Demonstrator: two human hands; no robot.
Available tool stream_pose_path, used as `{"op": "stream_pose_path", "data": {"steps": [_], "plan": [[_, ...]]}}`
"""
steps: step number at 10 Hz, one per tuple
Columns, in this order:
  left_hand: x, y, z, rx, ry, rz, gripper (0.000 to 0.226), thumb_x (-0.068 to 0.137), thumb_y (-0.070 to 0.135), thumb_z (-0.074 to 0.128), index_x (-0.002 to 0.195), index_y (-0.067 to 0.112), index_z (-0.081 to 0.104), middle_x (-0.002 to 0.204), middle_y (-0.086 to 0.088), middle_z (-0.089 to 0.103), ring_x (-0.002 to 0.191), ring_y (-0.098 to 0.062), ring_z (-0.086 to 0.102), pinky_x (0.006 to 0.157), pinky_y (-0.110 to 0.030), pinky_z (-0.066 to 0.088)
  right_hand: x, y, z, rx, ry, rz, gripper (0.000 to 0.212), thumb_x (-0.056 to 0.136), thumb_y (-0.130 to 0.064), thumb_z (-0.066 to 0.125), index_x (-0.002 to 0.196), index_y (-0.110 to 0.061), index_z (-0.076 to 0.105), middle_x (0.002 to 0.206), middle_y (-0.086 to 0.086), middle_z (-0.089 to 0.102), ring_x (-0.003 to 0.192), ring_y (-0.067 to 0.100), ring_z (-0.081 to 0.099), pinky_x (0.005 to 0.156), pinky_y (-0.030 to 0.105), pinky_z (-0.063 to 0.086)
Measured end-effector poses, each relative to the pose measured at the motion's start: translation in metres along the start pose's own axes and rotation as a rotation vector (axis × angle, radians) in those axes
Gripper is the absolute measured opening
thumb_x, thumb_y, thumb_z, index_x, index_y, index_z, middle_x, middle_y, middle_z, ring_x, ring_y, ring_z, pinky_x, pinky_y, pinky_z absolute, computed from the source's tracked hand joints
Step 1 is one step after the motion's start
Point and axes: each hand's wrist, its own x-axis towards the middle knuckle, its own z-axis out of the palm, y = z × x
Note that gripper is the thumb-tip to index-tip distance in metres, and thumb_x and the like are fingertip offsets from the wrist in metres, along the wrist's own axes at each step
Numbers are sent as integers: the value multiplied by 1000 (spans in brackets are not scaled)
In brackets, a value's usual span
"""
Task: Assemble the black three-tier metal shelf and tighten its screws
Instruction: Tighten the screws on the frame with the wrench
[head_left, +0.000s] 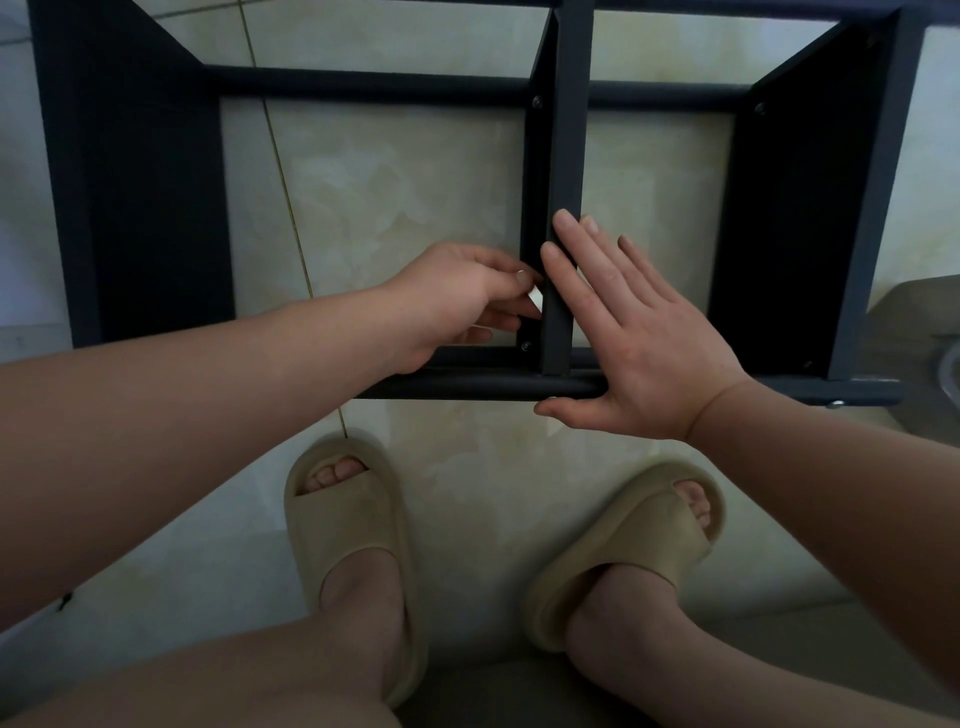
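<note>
We look down at the black shelf (145, 182), which lies on its side on the pale tiled floor (405, 182) just ahead of our feet, its three flat tiers standing on edge between two long rails. The left tier and the right tier (800, 234) sit at the ends of the frame, and the middle tier (563, 156) runs straight away from us between the rear rail (363, 85) and the front rail (467, 387). Our right hand (639, 343) lies flat against the right side of the middle tier, fingers straight and close together and pointing away from us, with the thumb stretched out under the front rail and touching it. Our left hand (457, 301) reaches in from the left side of the same tier, its fingers curled, and thumb and forefinger pinch a small pale piece (535, 300) right against the tier's face; we cannot tell what that piece is. A dark screw head (525, 345) shows on the middle tier just below the left hand, near the front rail, another screw (537, 102) sits at its far end by the rear rail, and a third (759, 109) shows on the right tier. A silvery bolt (836, 404) sticks out beneath the front rail near its right end. Our feet wear beige slippers (348, 530) on the tiles, well apart from each other.
</note>
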Motion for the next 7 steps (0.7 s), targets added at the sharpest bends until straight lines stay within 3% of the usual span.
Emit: {"op": "stream_pose_path", "data": {"steps": [2, 5, 7], "plan": [[1, -2, 1, 22, -27, -18, 7, 97, 29, 63, 96, 25, 69, 80, 8, 76, 84, -11, 70, 84, -33, 49, 0, 0, 0, -3, -4, -1, 113, 84, -77, 51, 160, -2, 14, 169, 17, 5, 157, 33, 6, 125, 53, 18], [1, -1, 0, 24, -84, -29, 18, 99, 20, 58, 83, 22, 66, 74, 7, 75, 73, -6, 71, 75, -27, 47, 0, 0, -2, 2, -4, 4, 113, 84, -76, 52, 160, -2, 15, 168, 18, 6, 156, 33, 7, 125, 53, 17], [1, 2, -1, 60, -116, -38, 21, 100, 20, 56, 81, 22, 64, 74, 8, 74, 77, -5, 70, 80, -30, 45, 0, -1, -2, 3, -9, 3, 113, 84, -76, 53, 160, -1, 15, 168, 18, 5, 156, 33, 7, 125, 53, 17]]}}
